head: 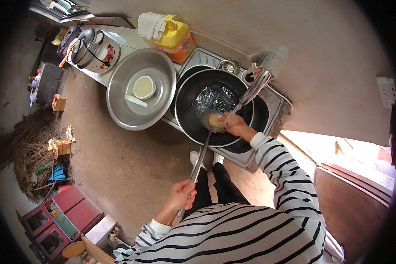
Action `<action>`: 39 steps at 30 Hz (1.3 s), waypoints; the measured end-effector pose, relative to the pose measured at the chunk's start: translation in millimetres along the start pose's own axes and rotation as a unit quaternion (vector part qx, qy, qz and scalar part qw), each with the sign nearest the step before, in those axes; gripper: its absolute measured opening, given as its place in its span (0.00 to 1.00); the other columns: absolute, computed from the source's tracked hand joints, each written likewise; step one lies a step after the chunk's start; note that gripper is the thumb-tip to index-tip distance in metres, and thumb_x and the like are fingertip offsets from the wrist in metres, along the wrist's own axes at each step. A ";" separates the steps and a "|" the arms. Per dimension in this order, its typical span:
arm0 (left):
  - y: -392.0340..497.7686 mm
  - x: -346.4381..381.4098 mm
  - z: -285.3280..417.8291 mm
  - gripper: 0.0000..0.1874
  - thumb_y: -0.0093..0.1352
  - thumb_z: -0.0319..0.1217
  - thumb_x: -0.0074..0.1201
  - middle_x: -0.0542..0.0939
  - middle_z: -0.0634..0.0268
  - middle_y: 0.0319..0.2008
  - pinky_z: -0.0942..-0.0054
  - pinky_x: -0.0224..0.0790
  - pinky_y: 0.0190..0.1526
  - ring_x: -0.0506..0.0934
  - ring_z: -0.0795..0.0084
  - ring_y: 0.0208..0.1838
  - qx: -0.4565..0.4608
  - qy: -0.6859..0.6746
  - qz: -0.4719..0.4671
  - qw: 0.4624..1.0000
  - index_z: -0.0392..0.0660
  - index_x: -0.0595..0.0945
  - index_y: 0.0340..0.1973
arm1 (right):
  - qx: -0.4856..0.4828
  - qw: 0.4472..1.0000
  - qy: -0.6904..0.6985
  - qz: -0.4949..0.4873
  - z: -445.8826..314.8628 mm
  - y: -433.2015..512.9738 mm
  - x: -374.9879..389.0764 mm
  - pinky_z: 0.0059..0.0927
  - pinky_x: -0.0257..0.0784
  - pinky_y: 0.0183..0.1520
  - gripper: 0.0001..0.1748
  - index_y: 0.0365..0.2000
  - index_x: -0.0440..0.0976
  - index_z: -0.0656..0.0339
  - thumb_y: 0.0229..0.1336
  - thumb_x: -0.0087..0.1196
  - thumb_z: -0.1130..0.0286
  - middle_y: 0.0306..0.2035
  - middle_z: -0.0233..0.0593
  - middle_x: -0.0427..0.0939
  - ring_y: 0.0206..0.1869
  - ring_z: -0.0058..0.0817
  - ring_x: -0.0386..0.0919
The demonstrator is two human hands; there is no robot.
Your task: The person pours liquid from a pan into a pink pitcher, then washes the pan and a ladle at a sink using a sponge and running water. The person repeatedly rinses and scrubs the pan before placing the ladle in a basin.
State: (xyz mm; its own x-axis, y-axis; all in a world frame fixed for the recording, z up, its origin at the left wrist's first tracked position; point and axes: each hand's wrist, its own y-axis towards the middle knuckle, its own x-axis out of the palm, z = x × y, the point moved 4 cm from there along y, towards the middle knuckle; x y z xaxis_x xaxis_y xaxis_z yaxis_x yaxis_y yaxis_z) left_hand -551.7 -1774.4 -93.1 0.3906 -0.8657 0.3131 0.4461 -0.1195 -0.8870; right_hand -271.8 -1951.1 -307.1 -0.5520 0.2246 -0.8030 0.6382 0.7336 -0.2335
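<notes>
My left hand [181,195] grips the handle of a metal ladle [203,155]. The ladle's bowl is over a dark wok [188,115] with water in it, set on a steel double sink [274,109]. My right hand [235,124] is at the bowl, its fingers by a yellowish sponge or pad [214,120]; blur hides whether they grip it. Water runs from the metal faucet [255,87] beside that hand. Left of the wok, a large steel basin [118,109] holds a white bowl [144,87] of cloudy liquid and a white spoon [136,101].
A yellow and orange pump jug [178,39] with a white cloth [151,25] stands behind the basin. A flowered pot [107,54] sits on the tiled counter [127,36]. Brushwood [29,145] and a red cabinet [69,208] are at the left; a wall socket [386,90] is at the right.
</notes>
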 end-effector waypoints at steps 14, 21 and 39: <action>-5.3 13.0 8.4 0.13 0.81 0.34 0.46 0.70 0.72 0.21 0.78 0.53 0.14 0.62 0.83 0.14 0.004 -0.002 -0.031 1.000 0.37 0.78 0.51 | -0.068 0.985 0.158 0.001 -29.4 13.4 -10.6 0.43 0.78 0.54 0.17 0.46 0.82 0.51 0.56 0.56 0.71 0.48 0.47 0.81 0.51 0.49 0.81; -4.7 10.7 1.0 0.12 0.81 0.33 0.47 0.72 0.70 0.23 0.76 0.55 0.14 0.64 0.82 0.15 -0.010 0.007 -0.016 1.000 0.37 0.77 0.51 | 0.025 0.990 -0.114 0.080 4.5 16.0 -16.1 0.41 0.77 0.56 0.17 0.44 0.82 0.49 0.49 0.63 0.68 0.51 0.42 0.80 0.56 0.49 0.77; 9.3 -0.7 2.7 0.11 0.79 0.31 0.49 0.70 0.71 0.18 0.74 0.59 0.14 0.67 0.81 0.14 0.193 0.240 0.119 0.944 0.38 0.80 0.50 | 0.138 0.987 0.069 -0.038 -0.5 2.5 -8.5 0.41 0.77 0.54 0.20 0.50 0.82 0.52 0.55 0.56 0.74 0.48 0.49 0.82 0.52 0.47 0.81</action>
State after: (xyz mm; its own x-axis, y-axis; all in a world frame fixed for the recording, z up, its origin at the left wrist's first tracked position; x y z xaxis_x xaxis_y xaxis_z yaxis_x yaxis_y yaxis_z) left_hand -545.6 -1773.6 -100.7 0.1477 -0.9774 -0.1512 0.6878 0.2114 -0.6944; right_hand -265.8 -1950.9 -300.7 -0.6597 0.2739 -0.6998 0.7030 0.5541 -0.4459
